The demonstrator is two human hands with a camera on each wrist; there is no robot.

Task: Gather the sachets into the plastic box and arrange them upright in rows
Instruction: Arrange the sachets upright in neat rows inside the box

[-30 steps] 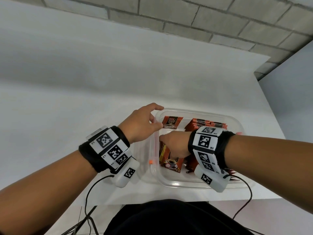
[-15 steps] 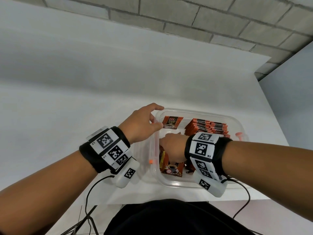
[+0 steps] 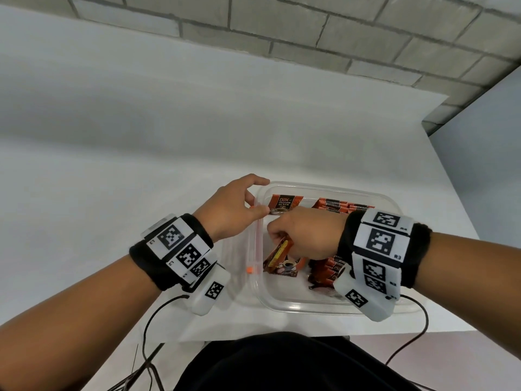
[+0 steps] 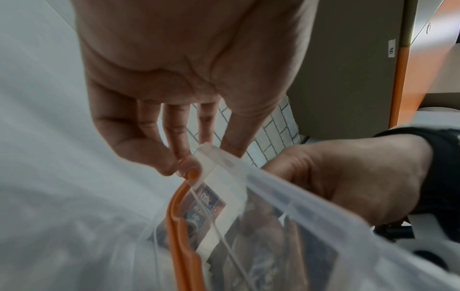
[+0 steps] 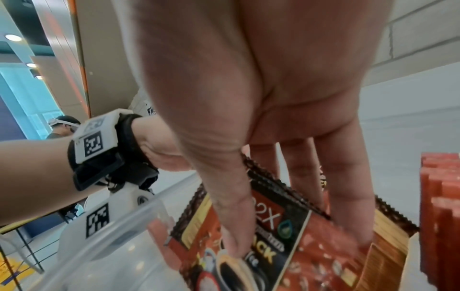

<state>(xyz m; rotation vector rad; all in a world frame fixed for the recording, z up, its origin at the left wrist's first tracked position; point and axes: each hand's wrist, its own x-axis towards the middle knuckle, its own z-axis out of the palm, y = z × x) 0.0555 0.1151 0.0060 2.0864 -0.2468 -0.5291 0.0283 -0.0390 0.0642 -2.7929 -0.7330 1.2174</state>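
this looks like a lab or test room set up for recording, not a home. a plain white table [image 3: 141, 165] stands against a bare wall of grey concrete blocks [image 3: 282, 32]. beyond the table, the right wrist view shows recessed ceiling lights [image 5: 13, 37], glass partitions and an orange-edged panel [image 5: 79, 65]. behind that panel another person [image 5: 62, 126] wears a headset. black cables [image 3: 146, 334] hang off the table's near edge.

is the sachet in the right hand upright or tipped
Tipped. The sachet leans diagonally inside the plastic box, pinched by the right hand; it does not stand like the upright row behind.
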